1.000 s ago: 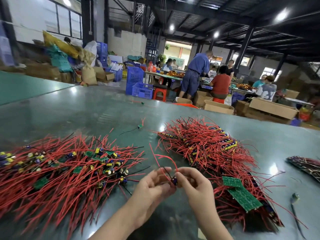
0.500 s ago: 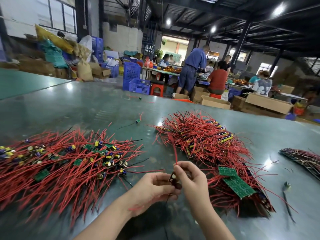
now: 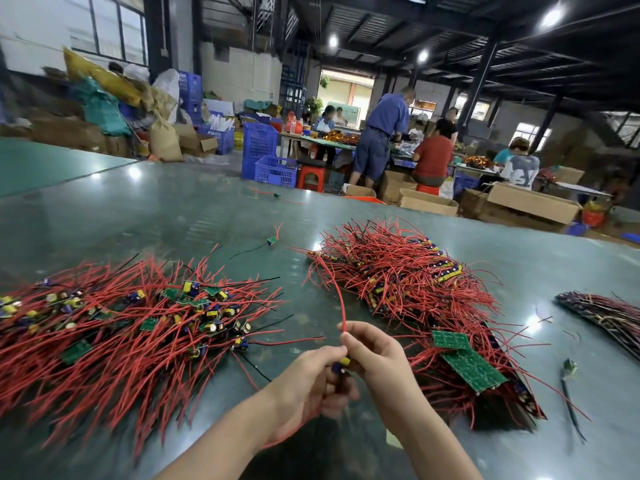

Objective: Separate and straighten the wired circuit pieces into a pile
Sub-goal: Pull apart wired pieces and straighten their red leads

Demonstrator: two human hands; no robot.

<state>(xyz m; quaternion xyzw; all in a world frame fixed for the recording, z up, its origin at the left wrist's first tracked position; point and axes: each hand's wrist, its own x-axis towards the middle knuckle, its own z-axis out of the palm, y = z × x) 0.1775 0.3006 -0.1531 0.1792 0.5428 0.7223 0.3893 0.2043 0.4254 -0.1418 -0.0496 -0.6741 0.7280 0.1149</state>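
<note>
While both my hands meet low over the glossy dark green table (image 3: 173,216), I've got one small circuit piece with a yellow and blue component (image 3: 341,364) pinched between them. My left hand (image 3: 308,386) has its fingers curled round the piece from below, thumb tip right up against it. My right hand (image 3: 375,355) pinches the long red wire (image 3: 337,296) just above the piece, fingers bent round it, and that wire runs up from my fingertips in a gentle curve toward the far pile. Another red strand loops out under my left wrist.

Off to my left sprawls the loose heap of red-wired circuit pieces (image 3: 131,323), wires fanning in every direction, green boards and yellow and blue parts scattered through the middle. To my right lies the tidier pile of red-wired pieces (image 3: 408,282), stretching away from me in a long band, with two flat green circuit boards (image 3: 467,362) resting on its near end. Farther right, at the table's edge, a dark bundle of wired strips (image 3: 602,313). One stray piece with a black lead (image 3: 272,240) sits alone between the two piles, farther back; another stray with a black lead (image 3: 569,367) lies near my right.

Beyond the table, people (image 3: 381,140) work among blue plastic crates (image 3: 266,157) and cardboard boxes (image 3: 530,202).
</note>
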